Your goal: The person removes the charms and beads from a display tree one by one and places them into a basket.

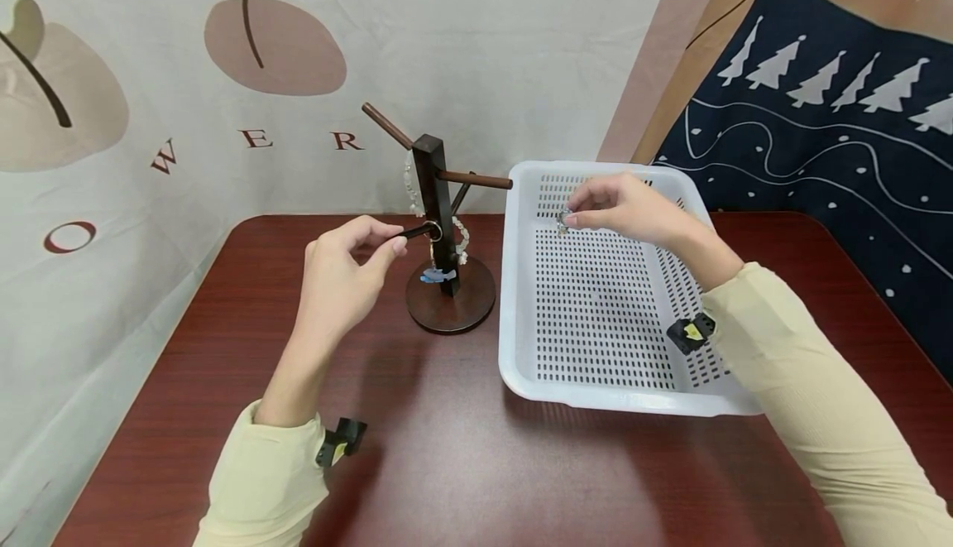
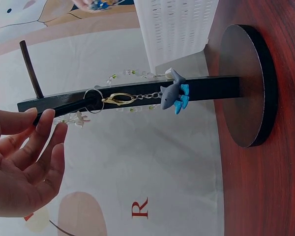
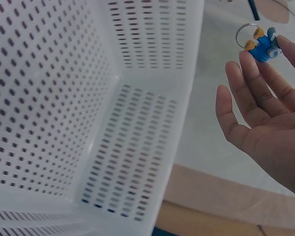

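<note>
A hand could pass over the table (image 1: 417, 439) in front of the stand (image 1: 436, 199). Side peg (image 1: 476, 179) juts toward the basket (image 1: 514, 299), obstructing the gap between; left hand (image 1: 338, 274), pinching front peg (image 1: 415, 232), blocks its tip.

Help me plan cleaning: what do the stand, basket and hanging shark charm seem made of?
Stand: probably stained wood, dark with soft sheen, judging by its brown tones. Basket: likely plastic, smooth white, its even slots looking moulded. Shark charm: rubber or plastic, unclear which; matte with flat colours.
</note>
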Demonstrator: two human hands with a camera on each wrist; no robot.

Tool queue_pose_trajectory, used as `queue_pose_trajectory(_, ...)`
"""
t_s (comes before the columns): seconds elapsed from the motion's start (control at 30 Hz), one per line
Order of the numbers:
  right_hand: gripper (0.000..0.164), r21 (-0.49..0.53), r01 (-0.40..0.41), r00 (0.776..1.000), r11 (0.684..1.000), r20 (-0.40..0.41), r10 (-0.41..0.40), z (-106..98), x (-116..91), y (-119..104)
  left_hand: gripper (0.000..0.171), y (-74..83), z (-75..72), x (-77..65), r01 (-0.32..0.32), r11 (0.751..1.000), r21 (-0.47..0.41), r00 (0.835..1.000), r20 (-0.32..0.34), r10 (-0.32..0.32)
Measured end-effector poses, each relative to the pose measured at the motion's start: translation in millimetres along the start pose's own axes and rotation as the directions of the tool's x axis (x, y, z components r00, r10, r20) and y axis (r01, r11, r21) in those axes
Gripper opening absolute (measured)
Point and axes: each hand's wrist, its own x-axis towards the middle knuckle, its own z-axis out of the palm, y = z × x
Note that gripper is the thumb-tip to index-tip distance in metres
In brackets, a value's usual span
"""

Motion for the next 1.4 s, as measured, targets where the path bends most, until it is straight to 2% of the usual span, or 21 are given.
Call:
queue_pose_trajectory(0.2, 0.022, -0.026, -0.051, 0.999, 0.998, -0.008, 0.051, 3.3, 2.8, 16.5, 0.009, 0.0, 0.2, 0.3, 0.0, 1.0, 0.003, 1.0, 0.002, 0.0)
queue_pose_trajectory(0.8, 0.023, -0.033, -0.139, 0.987, 0.99, 0.078, 0.141, 14.4, 8.2, 55.5, 0.009, 0.4, -0.5, 0.2, 0.004, 1.0, 0.012, 1.0, 0.002, -0.005)
queue_pose_trajectory(1.1, 0.023, -0.07, -0.162, 0.98, 0.984, 0.106, 0.169, 22.5, 9.9, 65.3, 0.009, 0.9, -0.6, 0.1, 0.008, 1.0, 0.013, 1.0, 0.004, -0.008)
queue_pose_trajectory(1.27, 0.024, -0.132, -0.185, 0.975, 0.974, 0.102, 0.199, 27.2, 10.4, 69.0, 0.009, 0.6, -0.5, 0.1, 0.011, 1.0, 0.013, 1.0, 0.007, -0.011)
queue_pose_trajectory(1.4, 0.022, -0.167, -0.174, 0.977, 0.97, 0.096, 0.191, 29.3, 10.3, 70.3, 0.01, 0.4, -0.1, 0.4, 0.005, 1.0, 0.013, 1.0, 0.004, -0.005)
